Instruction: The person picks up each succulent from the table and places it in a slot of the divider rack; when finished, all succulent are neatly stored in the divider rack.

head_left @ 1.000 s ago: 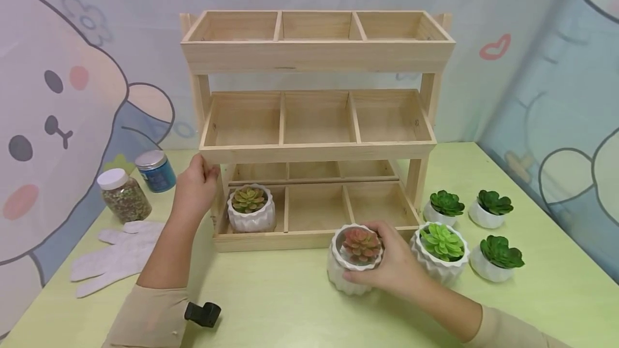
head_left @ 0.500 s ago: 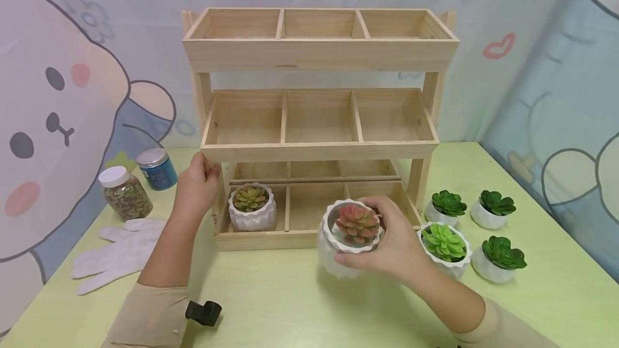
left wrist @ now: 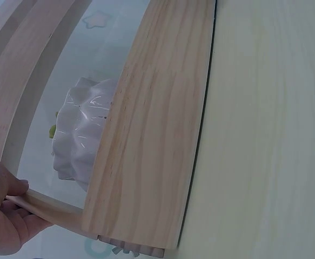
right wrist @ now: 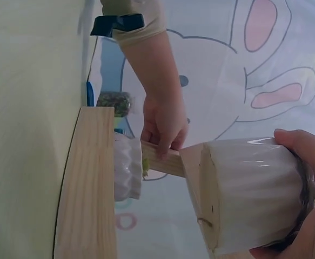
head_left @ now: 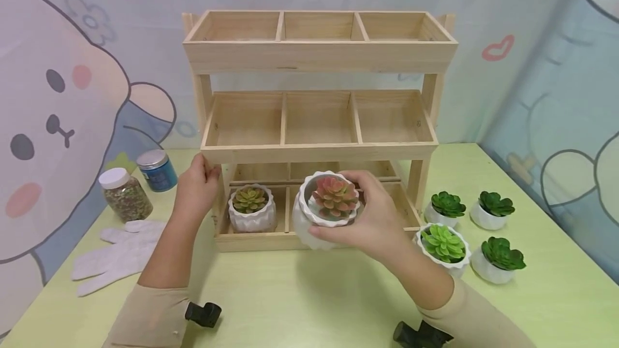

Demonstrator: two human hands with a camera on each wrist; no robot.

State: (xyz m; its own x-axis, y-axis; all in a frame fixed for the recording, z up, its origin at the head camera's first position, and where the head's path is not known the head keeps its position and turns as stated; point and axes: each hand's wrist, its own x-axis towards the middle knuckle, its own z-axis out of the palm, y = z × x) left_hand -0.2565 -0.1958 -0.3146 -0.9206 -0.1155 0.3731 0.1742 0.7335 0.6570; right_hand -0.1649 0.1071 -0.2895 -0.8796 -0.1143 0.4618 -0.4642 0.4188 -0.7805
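My right hand grips a white ribbed pot with a reddish succulent, holding it up in front of the bottom tier's middle compartment. The right wrist view shows the underside of this pot between thumb and fingers. With my left hand I hold the left upright post of the wooden three-tier shelf, just below the middle tier. In the left wrist view, the fingers of that hand curl round the post. Another white pot with a yellowish-green succulent sits in the bottom left compartment.
Right of the shelf stand a white pot with a bright green succulent and three small dark green potted plants. At left are a jar of granules, a blue jar and white gloves.
My right hand has lifted the pot with the reddish succulent off the table and carried it up and left toward the bottom tier. The left hand has stayed on the post.
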